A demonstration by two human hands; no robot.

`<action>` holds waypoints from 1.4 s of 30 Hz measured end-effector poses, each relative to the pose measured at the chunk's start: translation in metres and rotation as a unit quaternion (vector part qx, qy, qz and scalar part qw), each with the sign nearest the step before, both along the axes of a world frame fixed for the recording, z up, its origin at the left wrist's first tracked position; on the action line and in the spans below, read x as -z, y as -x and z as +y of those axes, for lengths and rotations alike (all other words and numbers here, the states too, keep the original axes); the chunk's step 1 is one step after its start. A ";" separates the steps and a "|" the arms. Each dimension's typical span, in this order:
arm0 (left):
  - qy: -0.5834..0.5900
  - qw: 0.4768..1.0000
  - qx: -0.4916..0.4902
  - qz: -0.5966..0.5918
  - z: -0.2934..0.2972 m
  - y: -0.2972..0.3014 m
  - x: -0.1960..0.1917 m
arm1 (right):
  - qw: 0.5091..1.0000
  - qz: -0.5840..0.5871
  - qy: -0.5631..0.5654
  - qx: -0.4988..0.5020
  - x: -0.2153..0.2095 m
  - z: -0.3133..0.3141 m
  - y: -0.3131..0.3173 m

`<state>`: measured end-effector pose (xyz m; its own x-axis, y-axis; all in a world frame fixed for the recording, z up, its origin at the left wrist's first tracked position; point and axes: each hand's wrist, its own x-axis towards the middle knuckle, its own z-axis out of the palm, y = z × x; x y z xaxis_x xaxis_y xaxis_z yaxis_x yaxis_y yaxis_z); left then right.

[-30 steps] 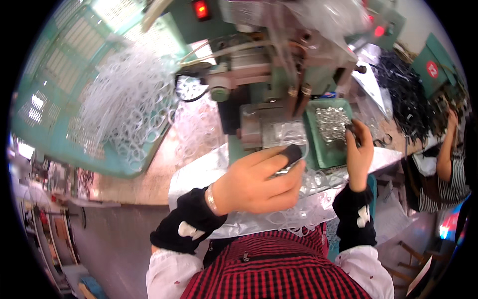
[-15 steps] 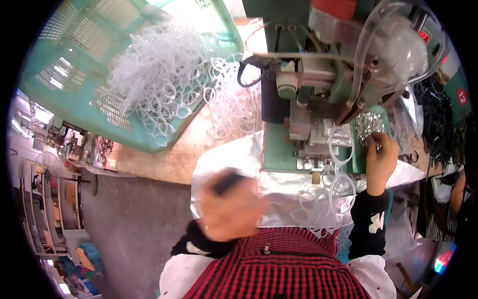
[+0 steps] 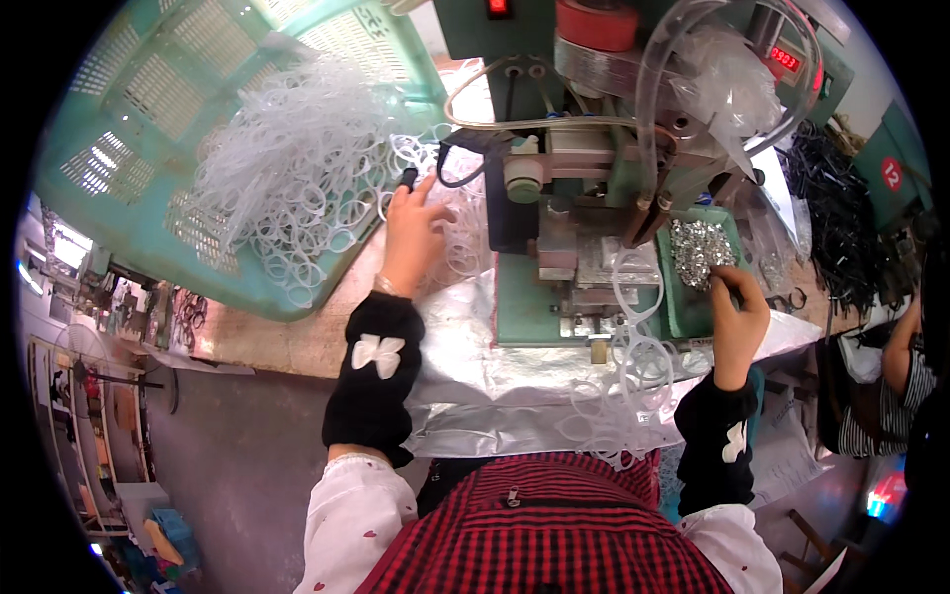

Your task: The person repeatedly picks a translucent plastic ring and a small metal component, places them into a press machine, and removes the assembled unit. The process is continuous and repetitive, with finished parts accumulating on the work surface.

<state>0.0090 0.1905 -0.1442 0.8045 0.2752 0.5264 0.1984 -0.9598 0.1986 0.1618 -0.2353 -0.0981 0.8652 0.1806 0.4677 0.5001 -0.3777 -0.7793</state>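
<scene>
My left hand (image 3: 412, 238) reaches over the loose pile of clear plastic eyeglass frames (image 3: 463, 243), its fingers spread and a black cover on one fingertip. Nothing shows in its grasp. At the green tray (image 3: 699, 315), my right hand (image 3: 740, 322) has thumb and fingers pinched together by the edge of a heap of small silver metal parts (image 3: 701, 249). Whatever lies between those fingertips is too small to make out. Between my hands stands a bench press machine (image 3: 584, 238). Clear eyeglass frames (image 3: 645, 361) hang in front of it, over the table edge.
A large green plastic basket (image 3: 153, 213) heaped with clear frames (image 3: 297, 148) tilts at the left. Silver sheeting (image 3: 460, 366) covers the table front. Black strip-like pieces (image 3: 841, 223) lie far right, near another person's arm (image 3: 899, 351). Transparent tubing (image 3: 645, 99) loops above the machine.
My left hand has swung up and away from my lap to the pile of frames beside the basket. My right hand stays at the tray of metal parts. The whole view has shifted slightly.
</scene>
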 end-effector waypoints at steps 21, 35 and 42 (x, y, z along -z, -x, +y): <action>0.494 0.826 0.008 -0.272 -0.108 0.040 -0.022 | 0.922 0.178 -0.277 -0.203 -0.064 0.087 0.033; 0.285 0.832 0.252 -0.403 -0.154 0.001 -0.171 | 0.879 0.250 -0.328 -0.238 -0.094 0.085 0.060; -0.069 0.889 0.401 -0.209 -0.200 0.001 -0.133 | 0.974 0.034 -0.216 -0.063 -0.045 0.032 -0.002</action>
